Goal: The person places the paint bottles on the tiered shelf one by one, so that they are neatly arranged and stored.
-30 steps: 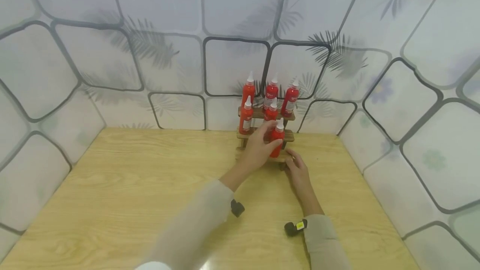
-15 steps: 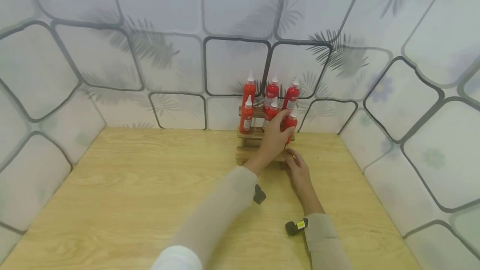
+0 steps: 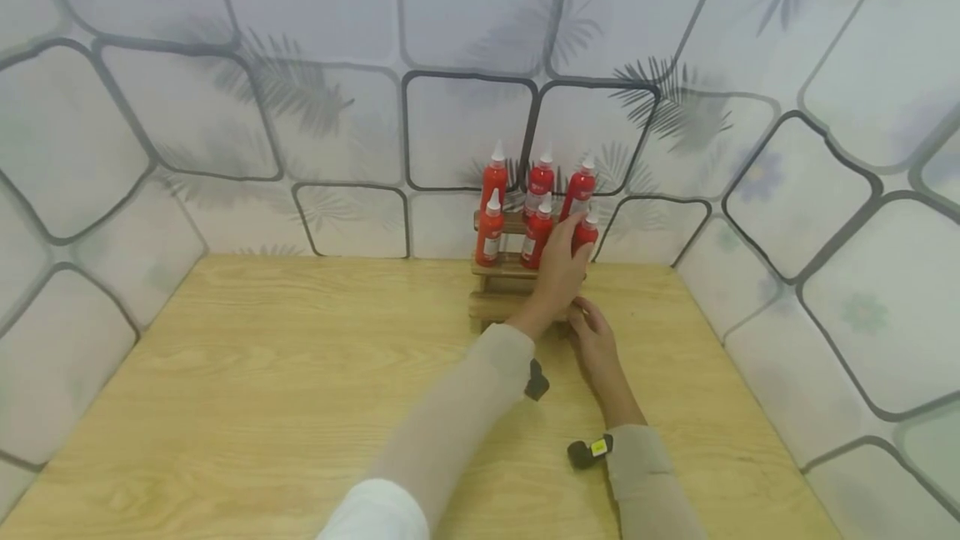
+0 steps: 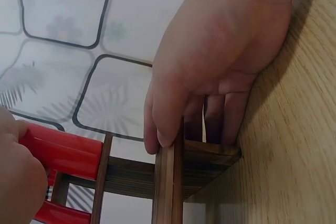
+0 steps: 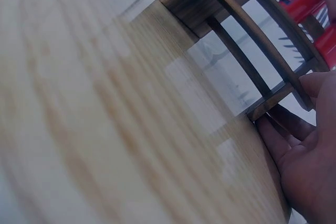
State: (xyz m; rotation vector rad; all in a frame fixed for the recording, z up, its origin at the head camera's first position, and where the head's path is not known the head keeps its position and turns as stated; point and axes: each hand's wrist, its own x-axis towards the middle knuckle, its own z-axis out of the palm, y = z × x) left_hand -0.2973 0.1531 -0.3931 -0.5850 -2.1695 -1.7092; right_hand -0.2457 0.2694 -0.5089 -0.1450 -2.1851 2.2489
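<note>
My left hand (image 3: 561,265) grips a red squeeze bottle (image 3: 586,235) with a white nozzle, at the right end of the middle step of a wooden three-step rack (image 3: 498,305). In the left wrist view, the base of this bottle (image 4: 63,150) is right at the step's edge. Down at the right, my right hand (image 3: 595,340) holds the end of the lowest step, thumb and fingers around the wood. Left of the held bottle, an orange-red bottle (image 3: 489,240) and a red bottle (image 3: 536,240) stand on the middle step.
Three more bottles stand on the top step: one at left (image 3: 493,182), one in the middle (image 3: 539,187) and one at right (image 3: 578,192). The rack stands at the back of a wood-grain table (image 3: 300,373), near a patterned wall (image 3: 348,219).
My left hand has carried the red squeeze bottle up and to the right, from over the lowest step to the middle step's right end. The right hand keeps its hold on the rack.
</note>
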